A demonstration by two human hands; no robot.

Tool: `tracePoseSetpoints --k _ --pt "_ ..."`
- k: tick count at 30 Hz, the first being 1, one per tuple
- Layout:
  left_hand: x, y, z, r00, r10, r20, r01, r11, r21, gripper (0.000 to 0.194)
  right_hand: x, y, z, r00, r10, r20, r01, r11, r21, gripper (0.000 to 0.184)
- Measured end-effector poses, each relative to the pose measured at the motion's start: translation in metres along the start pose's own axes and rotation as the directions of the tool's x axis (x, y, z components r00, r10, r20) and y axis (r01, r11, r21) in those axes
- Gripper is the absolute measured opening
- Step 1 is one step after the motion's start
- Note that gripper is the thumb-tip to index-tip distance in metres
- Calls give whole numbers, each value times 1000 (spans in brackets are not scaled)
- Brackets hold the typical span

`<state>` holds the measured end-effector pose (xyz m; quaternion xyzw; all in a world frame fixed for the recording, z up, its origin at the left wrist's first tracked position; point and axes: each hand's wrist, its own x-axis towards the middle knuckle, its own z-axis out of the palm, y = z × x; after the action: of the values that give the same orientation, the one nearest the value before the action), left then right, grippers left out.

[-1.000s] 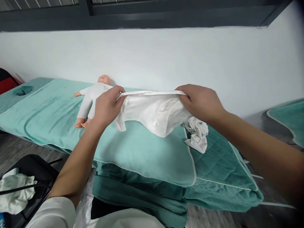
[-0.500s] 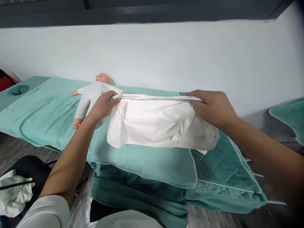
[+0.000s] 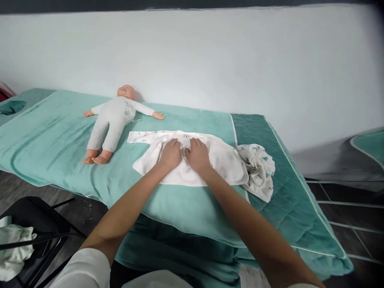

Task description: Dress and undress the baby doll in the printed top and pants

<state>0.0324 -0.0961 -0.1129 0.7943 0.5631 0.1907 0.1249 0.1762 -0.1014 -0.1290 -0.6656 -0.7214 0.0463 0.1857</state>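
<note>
A white baby garment (image 3: 216,160) lies spread on the light green bed cover, with a small label at its neckline. Its patterned sleeve (image 3: 141,137) sticks out to the left. My left hand (image 3: 171,154) rests on the middle of the cloth, fingers laid forward. Beside it, close to the label, my right hand (image 3: 198,155) also lies on the garment, thumb apart from the fingers. Neither palm shows. A baby doll (image 3: 115,116) in a white bodysuit lies on its back to the left, arms spread.
A crumpled patterned cloth (image 3: 258,170) touches the garment's right end. The bed (image 3: 60,132) runs along a white wall (image 3: 192,60). At the lower left stands a black chair (image 3: 42,216) holding a pale green cloth (image 3: 15,248). A metal rack (image 3: 354,206) is at the right.
The garment, held up by its top edge between both hands before, now lies on the bed. My hands have come together at its middle. The crumpled cloth at right has come into view.
</note>
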Motion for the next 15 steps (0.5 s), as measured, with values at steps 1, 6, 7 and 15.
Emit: tracePoseSetpoints --k 1,6,7,15 --pt "3 -2 5 1000 -14 4 14 999 32 43 2 -3 6 998 59 0 -59 998 -22 56" --pt "29 -15 3 990 -140 13 138 987 85 59 20 -2 10 975 220 38 -217 974 -65 67" --pt "33 -16 1 990 -140 -13 141 987 78 61 22 0 9 975 222 29 -220 974 -56 68" --pt "47 -18 0 990 -125 -60 131 985 116 66 33 9 9 984 152 -87 -153 988 -3 70"
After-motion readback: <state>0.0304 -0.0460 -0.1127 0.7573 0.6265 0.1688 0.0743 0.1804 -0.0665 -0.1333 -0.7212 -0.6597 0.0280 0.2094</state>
